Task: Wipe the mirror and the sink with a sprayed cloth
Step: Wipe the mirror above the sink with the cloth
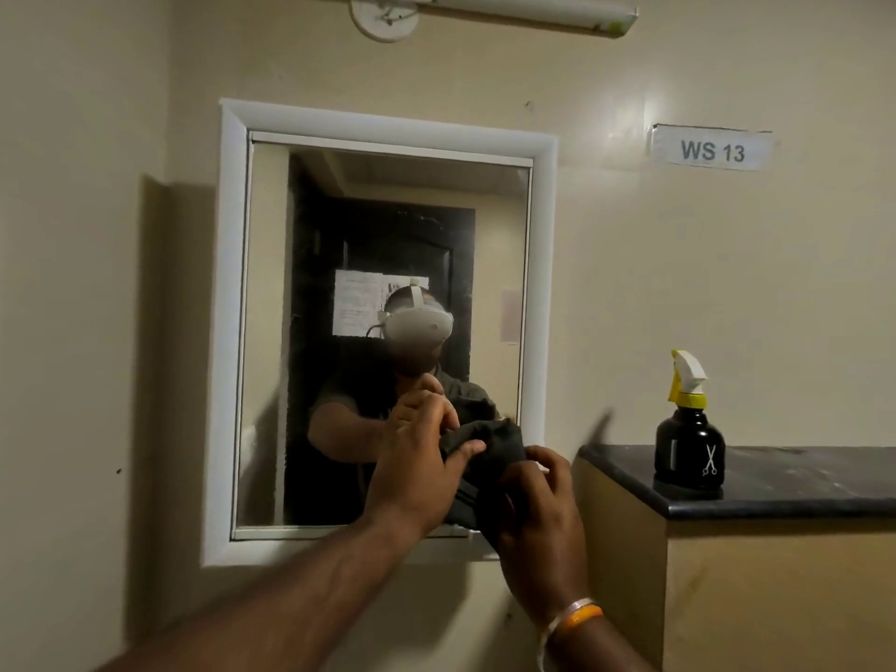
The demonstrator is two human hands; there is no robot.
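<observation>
- Cloth: dark, bunched, held up in front of the lower right corner of the mirror. Whether it touches the glass cannot be determined.
- Left hand: raised before the lower part of the mirror, fingers curled over the left side of the cloth, thumb lying across its front. It grips the cloth.
- Right hand: just below and right of the left hand, at the mirror's lower right corner. Fingers curled round the lower end of the cloth, holding it. White and orange bands sit on the wrist.
- Mirror: rectangular, white frame, fixed to a cream wall. The glass reflects a person wearing a headset and a dark door with papers on it.
- Sink: not in view.
- Spray bottle: black body, yellow collar, white trigger head, small scissors mark on the front. Stands upright right of the mirror, well apart from both hands, near the front edge of a dark ledge.
- Ledge: dark stone top over a cream block, beginning just right of the mirror's lower right corner.
- Sign: reads "WS 13", on the wall above and right of the mirror.
- Tube light: mounted on the wall above the mirror, with a round white fitting at its left end.
</observation>
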